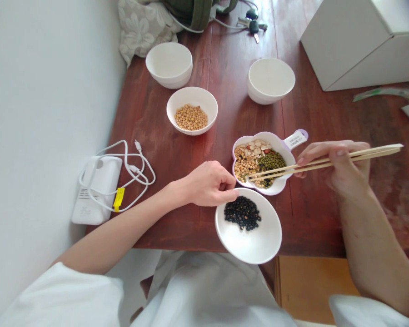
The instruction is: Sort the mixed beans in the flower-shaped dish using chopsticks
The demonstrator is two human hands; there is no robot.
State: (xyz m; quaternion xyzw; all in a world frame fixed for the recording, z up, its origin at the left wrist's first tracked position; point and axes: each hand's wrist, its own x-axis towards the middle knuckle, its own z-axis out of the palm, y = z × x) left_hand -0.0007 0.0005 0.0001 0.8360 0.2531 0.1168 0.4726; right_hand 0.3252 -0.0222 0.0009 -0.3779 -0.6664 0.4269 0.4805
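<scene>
My right hand (344, 165) is closed around a pair of wooden chopsticks (381, 151), whose tips reach into a flower-shaped dish (278, 187). In that dish lie mung beans (271, 162), soybeans (244, 164), some dark beans and pale flat seeds with a few reddish ones. My left hand (211, 183) has curled fingers, with the thumb at the rim of a white bowl (250, 247), and seems to pinch that rim. Black beans (242, 213) are gathered on the far side of this bowl, which sits at the table's front edge.
Soybeans (191, 117) fill the bottom of another white bowl (209, 106). Two more white bowls (169, 63) (271, 79) stand farther back. At left lie a white power bank (95, 190) and cable. Keys (254, 25), a green bag (187, 11) and a white box (357, 45) are at the back.
</scene>
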